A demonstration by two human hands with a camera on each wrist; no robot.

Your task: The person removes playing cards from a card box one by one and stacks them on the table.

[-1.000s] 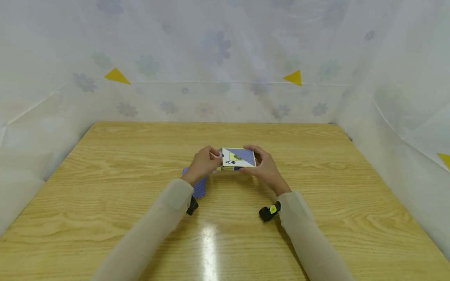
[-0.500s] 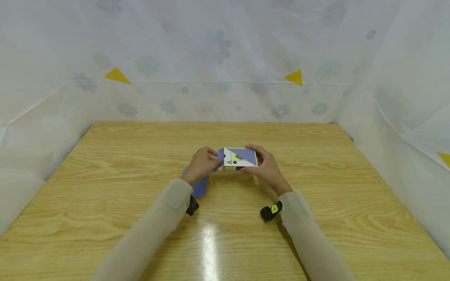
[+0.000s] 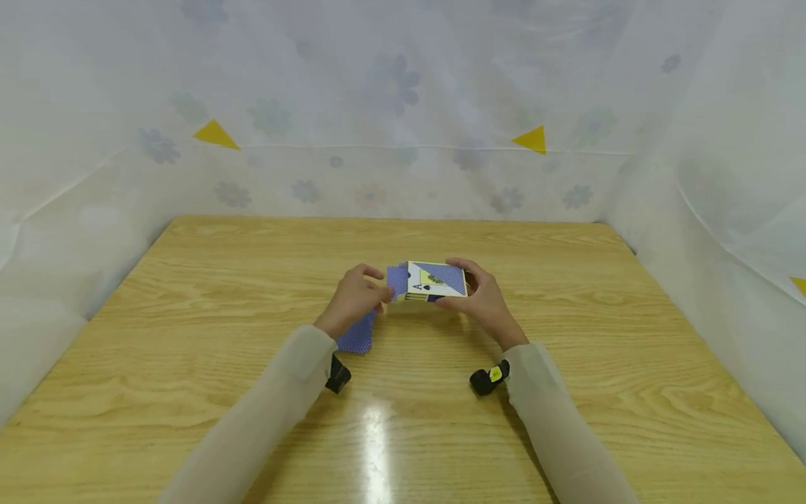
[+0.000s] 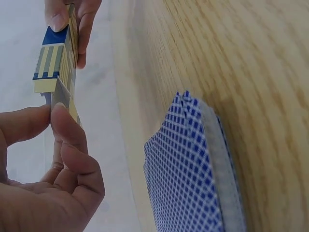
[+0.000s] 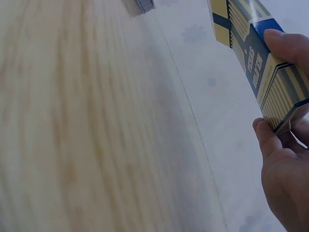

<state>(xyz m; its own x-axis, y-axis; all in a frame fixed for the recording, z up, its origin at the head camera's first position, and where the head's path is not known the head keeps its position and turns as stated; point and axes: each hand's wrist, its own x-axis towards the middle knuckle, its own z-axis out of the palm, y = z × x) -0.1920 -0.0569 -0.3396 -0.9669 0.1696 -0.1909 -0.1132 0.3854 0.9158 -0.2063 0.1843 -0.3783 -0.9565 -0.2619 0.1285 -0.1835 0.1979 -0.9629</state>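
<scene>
Right hand [image 3: 486,305]: gripping box [image 3: 436,280], ace face up, raised above table [image 3: 428,441]. Left hand [image 3: 351,298]: thumb and forefinger pinching cards [image 3: 396,277], blue-backed, jutting from box's near end. Stack [image 4: 181,179], blue-checked: on table, below left hand.

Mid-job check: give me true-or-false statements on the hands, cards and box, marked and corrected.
1. The person's right hand holds a rectangular blue, white and yellow cardboard card box. True.
2. A blue-and-white checked stack of playing cards lies on the light-brown wood-grain table. True.
3. The box rests on the table. False: it is held above it.
4. The box's upturned face shows an ace of hearts. False: an ace of spades.
5. The person's left hand pinches a thin blue-patterned piece at the box's end. True.
6. The stack lies nearer the right hand. False: nearer the left.
</scene>
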